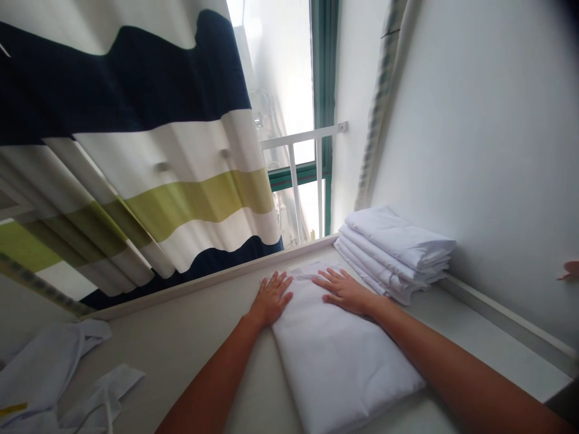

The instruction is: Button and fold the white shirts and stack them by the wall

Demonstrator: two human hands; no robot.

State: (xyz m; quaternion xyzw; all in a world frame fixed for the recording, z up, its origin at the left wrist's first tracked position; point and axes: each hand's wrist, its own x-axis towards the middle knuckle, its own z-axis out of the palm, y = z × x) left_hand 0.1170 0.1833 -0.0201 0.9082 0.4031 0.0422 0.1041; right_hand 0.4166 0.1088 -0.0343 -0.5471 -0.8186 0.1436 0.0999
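Left hand (269, 301) and right hand (347, 292) lie splayed, gripping nothing, on the folded cloth (344, 374), lower centre; uneven sideways pressure could crease it.

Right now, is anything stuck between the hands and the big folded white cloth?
Nothing visible is. The left hand touches the folded white cloth at its left edge, and the right hand lies on it. The stack of white cloths sits beyond, to the right.

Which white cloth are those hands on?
The flat, folded white cloth in the middle: left hand and right hand rest on its far end. Neither lies on the folded stack by the wall or the loose cloth at far left.
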